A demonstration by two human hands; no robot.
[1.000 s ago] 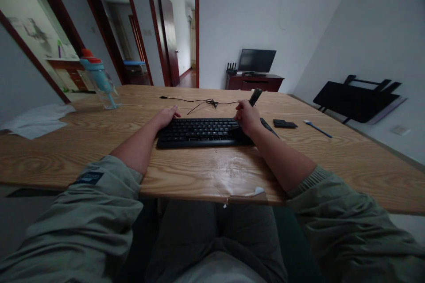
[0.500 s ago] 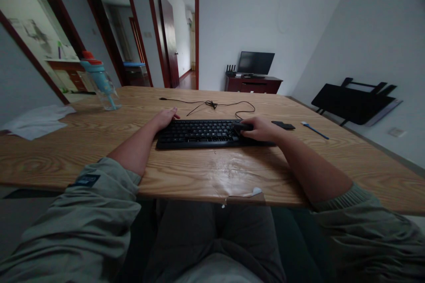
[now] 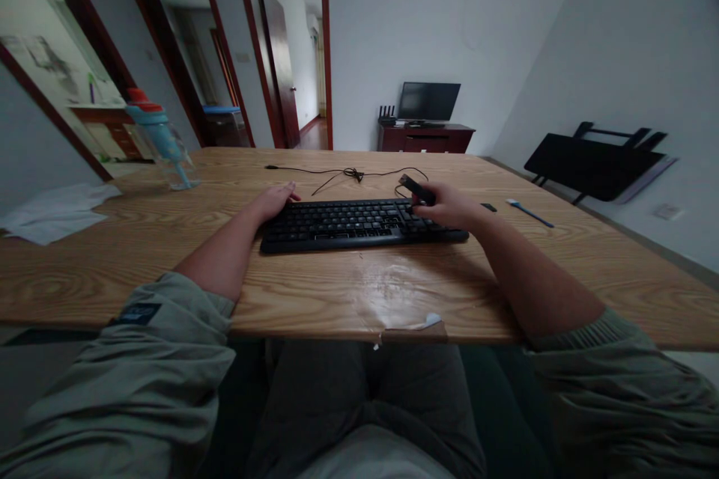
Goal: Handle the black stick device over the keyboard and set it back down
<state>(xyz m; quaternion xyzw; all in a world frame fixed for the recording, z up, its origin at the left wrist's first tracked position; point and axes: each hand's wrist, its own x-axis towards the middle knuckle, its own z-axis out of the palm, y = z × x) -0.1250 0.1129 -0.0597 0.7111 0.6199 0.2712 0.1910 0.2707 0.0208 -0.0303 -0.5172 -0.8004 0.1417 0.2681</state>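
A black keyboard (image 3: 342,221) lies flat on the wooden table in front of me. At its far left corner is my left hand (image 3: 275,202), its fingers curled along the edge and gripping it. My right hand (image 3: 446,206) is closed around a short black brush (image 3: 416,188) above the keyboard's right end. The brush is tilted, its brownish tip raised toward the far left and clear of the keys. Part of its handle is hidden in my fingers. Behind the keyboard runs a thin black cable (image 3: 353,174), loosely bundled, with a plug at its left end.
A blue brush with pale bristles (image 3: 529,212) and a small black piece (image 3: 489,206) lie to the right. White tissue (image 3: 59,209) and a clear bottle with a red-and-blue lid (image 3: 165,146) are at the left. Torn film (image 3: 419,329) marks the table's near edge (image 3: 337,332).
My right hand has lifted the brush from the keys and tilted its tip upward. My left hand stays at the keyboard's corner. The view has shifted slightly.
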